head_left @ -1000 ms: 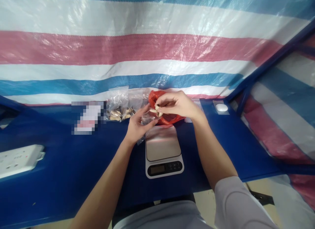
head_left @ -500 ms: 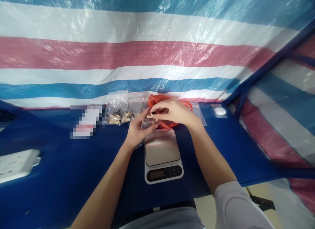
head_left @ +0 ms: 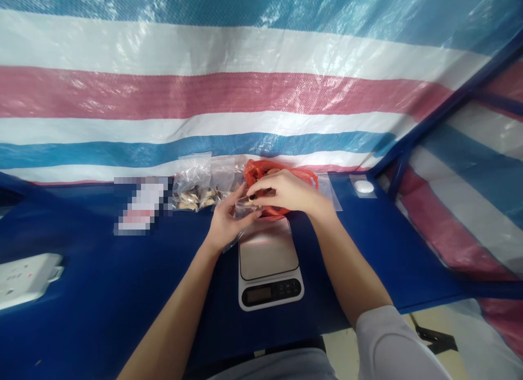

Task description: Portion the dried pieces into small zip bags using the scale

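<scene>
My left hand (head_left: 226, 219) holds a small clear plastic bag (head_left: 242, 210) between thumb and fingers, near the far end of the scale. Over the bag's mouth, my right hand (head_left: 286, 192) pinches a small cream piece with a dark edge, which looks like dried mushroom (head_left: 252, 199). Behind and under that hand lies a red plastic bag (head_left: 255, 170), crumpled open; its contents are mostly hidden. The white kitchen scale (head_left: 269, 254) sits just below both hands, with nothing on its visible plate.
Filled clear bags of similar dried pieces (head_left: 192, 197) stand left of my hands. A flat clear bag (head_left: 329, 192) lies at right, a white round item in a clear packet (head_left: 363, 187) farther right. A power strip (head_left: 28, 279) is at the left edge; striped sheeting (head_left: 204, 94) hangs behind the blue table (head_left: 163, 276).
My right hand has moved slightly left and down, bringing its fingertips and the piece into the clear bag's mouth. My left hand keeps its hold. The whole view has shifted a little.
</scene>
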Action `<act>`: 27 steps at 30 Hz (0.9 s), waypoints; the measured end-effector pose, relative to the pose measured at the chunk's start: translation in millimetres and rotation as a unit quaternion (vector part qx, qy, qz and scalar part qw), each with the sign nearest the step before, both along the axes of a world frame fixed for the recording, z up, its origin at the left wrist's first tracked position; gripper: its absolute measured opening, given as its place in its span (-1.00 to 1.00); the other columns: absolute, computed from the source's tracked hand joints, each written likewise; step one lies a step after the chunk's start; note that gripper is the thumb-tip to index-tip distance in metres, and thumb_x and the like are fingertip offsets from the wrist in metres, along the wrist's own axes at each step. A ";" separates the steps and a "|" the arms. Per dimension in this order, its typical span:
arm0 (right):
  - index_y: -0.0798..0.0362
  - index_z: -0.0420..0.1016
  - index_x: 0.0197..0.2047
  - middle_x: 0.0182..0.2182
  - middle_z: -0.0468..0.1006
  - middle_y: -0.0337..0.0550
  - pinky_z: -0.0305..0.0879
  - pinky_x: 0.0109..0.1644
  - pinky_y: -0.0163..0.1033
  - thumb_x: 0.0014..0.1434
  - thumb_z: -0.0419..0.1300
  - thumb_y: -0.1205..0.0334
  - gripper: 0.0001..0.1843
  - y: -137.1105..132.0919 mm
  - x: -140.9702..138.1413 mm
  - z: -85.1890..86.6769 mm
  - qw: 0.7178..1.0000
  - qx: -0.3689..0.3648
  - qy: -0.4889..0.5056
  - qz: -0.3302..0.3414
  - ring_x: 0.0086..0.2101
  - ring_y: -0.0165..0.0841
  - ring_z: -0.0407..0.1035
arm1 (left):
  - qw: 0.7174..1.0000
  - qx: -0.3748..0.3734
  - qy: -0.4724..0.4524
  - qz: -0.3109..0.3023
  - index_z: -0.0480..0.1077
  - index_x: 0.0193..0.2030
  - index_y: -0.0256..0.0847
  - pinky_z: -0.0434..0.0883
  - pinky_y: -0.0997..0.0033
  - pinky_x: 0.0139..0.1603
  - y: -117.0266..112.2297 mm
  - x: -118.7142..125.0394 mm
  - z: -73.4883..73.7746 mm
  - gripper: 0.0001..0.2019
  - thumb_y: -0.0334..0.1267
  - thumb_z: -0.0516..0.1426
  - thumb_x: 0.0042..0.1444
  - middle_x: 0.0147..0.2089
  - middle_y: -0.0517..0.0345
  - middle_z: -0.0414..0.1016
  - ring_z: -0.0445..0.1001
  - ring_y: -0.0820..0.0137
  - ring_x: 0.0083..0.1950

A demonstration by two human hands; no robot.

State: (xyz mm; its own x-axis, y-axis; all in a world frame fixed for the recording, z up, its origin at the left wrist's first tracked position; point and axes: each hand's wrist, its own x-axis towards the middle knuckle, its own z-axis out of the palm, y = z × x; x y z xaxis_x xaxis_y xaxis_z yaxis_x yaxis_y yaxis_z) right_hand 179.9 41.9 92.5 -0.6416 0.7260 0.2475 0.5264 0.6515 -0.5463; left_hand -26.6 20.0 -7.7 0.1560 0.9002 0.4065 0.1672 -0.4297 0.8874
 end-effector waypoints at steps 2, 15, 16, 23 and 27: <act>-0.13 0.70 -0.04 -0.15 0.72 -0.26 0.35 0.04 -0.23 0.30 0.29 0.21 -0.80 0.6 -1.9 -2.4 1.000 0.010 -0.019 -0.007 -0.13 -0.30 0.55 | 1.000 -0.002 0.000 0.002 0.42 0.34 -0.14 0.24 -0.08 0.49 -0.3 0.3 0.6 -0.23 -0.01 0.43 -0.03 0.35 -0.09 0.44 0.33 -0.01 0.43; -0.21 0.69 -0.01 -0.07 0.70 -0.30 0.36 0.07 -0.22 0.29 0.28 0.22 -0.76 -0.5 -8.3 -6.1 0.999 0.009 -0.049 -0.017 -0.05 -0.25 0.53 | 0.999 -0.001 0.029 0.015 0.43 0.32 -0.21 0.27 -0.06 0.47 -1.1 1.3 3.7 -0.21 0.06 0.41 -0.03 0.31 -0.12 0.49 0.39 -0.03 0.39; -0.20 0.69 -0.01 -0.06 0.70 -0.30 0.36 0.06 -0.22 0.29 0.29 0.22 -0.76 -0.3 -7.9 -6.7 0.999 0.010 -0.043 -0.015 -0.05 -0.25 0.53 | 0.999 -0.002 0.030 0.016 0.43 0.32 -0.21 0.27 -0.07 0.46 -1.0 1.1 3.6 -0.22 0.07 0.41 -0.03 0.30 -0.12 0.50 0.40 -0.03 0.38; -0.18 0.70 -0.04 -0.13 0.72 -0.28 0.39 0.01 -0.23 0.25 0.33 0.23 -0.77 0.8 -5.0 -7.3 1.000 0.006 -0.013 -0.016 -0.06 -0.24 0.54 | 1.000 -0.012 0.017 0.010 0.44 0.31 -0.17 0.27 -0.08 0.47 -0.6 1.0 3.7 -0.22 0.05 0.43 -0.05 0.30 -0.11 0.50 0.38 -0.04 0.40; -0.08 0.70 -0.04 -0.14 0.72 -0.21 0.41 -0.02 -0.23 0.26 0.32 0.27 -0.79 0.6 4.2 -1.7 0.999 -0.007 0.029 -0.021 -0.17 -0.32 0.57 | 0.999 -0.028 -0.013 0.019 0.44 0.31 -0.18 0.42 -0.02 0.36 -1.4 -0.3 3.8 -0.20 0.02 0.45 -0.08 0.23 -0.11 0.56 0.49 0.00 0.31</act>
State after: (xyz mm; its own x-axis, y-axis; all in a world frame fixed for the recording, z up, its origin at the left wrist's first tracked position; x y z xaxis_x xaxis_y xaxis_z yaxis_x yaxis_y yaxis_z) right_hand 184.1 42.6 90.8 -0.5952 0.7559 0.2726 0.5209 0.6213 -0.5854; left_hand -26.9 18.5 -3.9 0.1124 0.9265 0.3592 0.1592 -0.3736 0.9138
